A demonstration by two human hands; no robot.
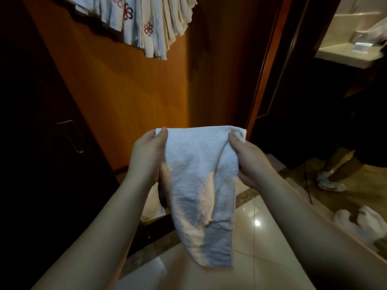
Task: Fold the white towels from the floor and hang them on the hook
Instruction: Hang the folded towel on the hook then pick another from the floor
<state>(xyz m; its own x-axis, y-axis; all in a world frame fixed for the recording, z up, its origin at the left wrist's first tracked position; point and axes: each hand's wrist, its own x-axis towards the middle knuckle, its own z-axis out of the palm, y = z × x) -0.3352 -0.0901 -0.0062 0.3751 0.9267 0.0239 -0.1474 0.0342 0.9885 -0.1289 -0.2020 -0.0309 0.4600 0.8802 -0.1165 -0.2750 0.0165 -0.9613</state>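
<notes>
Left hand (149,155), right hand (247,159), white towel (199,185) pinched between

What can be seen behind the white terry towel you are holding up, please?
Behind the white terry towel, an orange-brown wooden panel rises above glossy beige floor tiles; the towel hides where they meet.

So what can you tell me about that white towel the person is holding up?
The white terry-cloth towel looks soft and nubby, and seems folded into a narrow strip. It hangs lengthwise in the air from its top edge, which is stretched level between the left hand and the right hand, each pinching a top corner. Creases run down it, and its free lower end dangles above the glossy tiled floor.
</notes>
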